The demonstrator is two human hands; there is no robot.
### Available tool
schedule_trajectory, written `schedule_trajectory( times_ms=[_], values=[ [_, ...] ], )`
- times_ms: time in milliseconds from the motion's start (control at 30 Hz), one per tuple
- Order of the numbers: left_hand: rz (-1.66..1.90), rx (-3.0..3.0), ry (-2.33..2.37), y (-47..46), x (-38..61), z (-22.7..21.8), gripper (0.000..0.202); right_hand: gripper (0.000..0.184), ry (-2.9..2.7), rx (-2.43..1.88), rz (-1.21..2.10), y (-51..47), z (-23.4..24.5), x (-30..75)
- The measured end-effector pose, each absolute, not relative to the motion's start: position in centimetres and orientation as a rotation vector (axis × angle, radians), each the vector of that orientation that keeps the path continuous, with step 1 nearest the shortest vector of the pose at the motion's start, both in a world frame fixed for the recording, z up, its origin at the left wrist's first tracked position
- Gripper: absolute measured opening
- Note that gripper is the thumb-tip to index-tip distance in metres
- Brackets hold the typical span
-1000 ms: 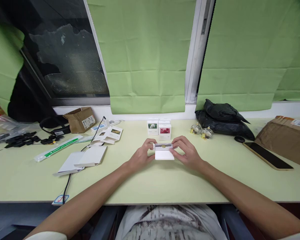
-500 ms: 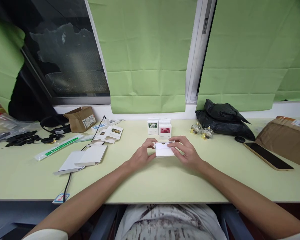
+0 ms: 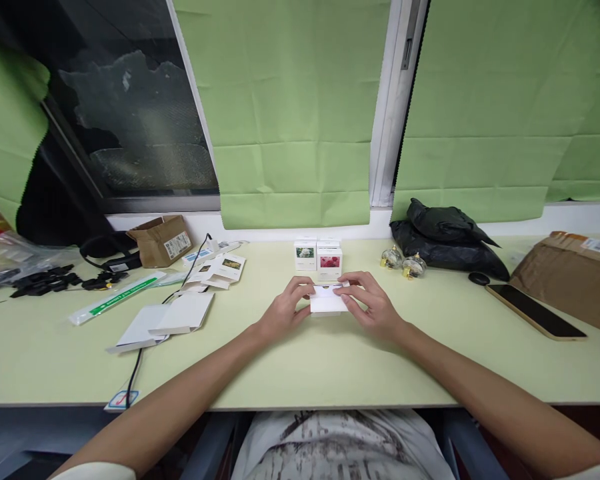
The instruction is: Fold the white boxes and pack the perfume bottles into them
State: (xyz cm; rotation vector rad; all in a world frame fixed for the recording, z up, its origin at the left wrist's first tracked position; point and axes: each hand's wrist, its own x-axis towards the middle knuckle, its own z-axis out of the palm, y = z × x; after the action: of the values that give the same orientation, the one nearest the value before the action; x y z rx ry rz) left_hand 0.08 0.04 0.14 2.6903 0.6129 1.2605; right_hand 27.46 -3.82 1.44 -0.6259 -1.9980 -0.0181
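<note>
A small white cardboard box (image 3: 326,301) rests on the pale green table (image 3: 300,360) in front of me. My left hand (image 3: 283,309) grips its left side with curled fingers. My right hand (image 3: 373,304) holds its right side, fingers pressing on the top flap. The top looks folded down, and what is inside is hidden. Just behind it stand two small white boxes, one with a green picture (image 3: 305,255) and one with a red picture (image 3: 329,260).
Two small glass bottles with gold caps (image 3: 403,261) sit before a black plastic bag (image 3: 445,241). A phone (image 3: 535,311) and brown parcel (image 3: 570,277) lie right. Flat white box blanks (image 3: 167,319), a black cable (image 3: 145,337), printed cards (image 3: 220,268) and a torn carton (image 3: 161,239) lie left.
One second ago the white box was open with a gold-capped item visible inside. The flap has since been folded over the top, and both hands stay on the box.
</note>
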Motion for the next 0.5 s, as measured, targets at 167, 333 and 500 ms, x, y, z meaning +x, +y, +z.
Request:
schedule_trajectory(
  times_ms=[167, 333, 500],
  values=[
    [1.279, 2.693, 0.627, -0.1, 0.2, 0.24, 0.024, 0.031, -1.783, -0.714, 0.148, -3.94, 1.4, 27.31],
    [1.298, 2.679, 0.628, -0.13, 0.28, 0.23, 0.024, 0.01, -1.828, -0.771, 0.152, -4.31, 1.74, 27.54],
    [1.335, 2.697, 0.622, -0.16, 0.4, 0.21, 0.026, 0.02, -1.972, -0.671, 0.169, -4.39, 1.9, 27.67]
  ],
)
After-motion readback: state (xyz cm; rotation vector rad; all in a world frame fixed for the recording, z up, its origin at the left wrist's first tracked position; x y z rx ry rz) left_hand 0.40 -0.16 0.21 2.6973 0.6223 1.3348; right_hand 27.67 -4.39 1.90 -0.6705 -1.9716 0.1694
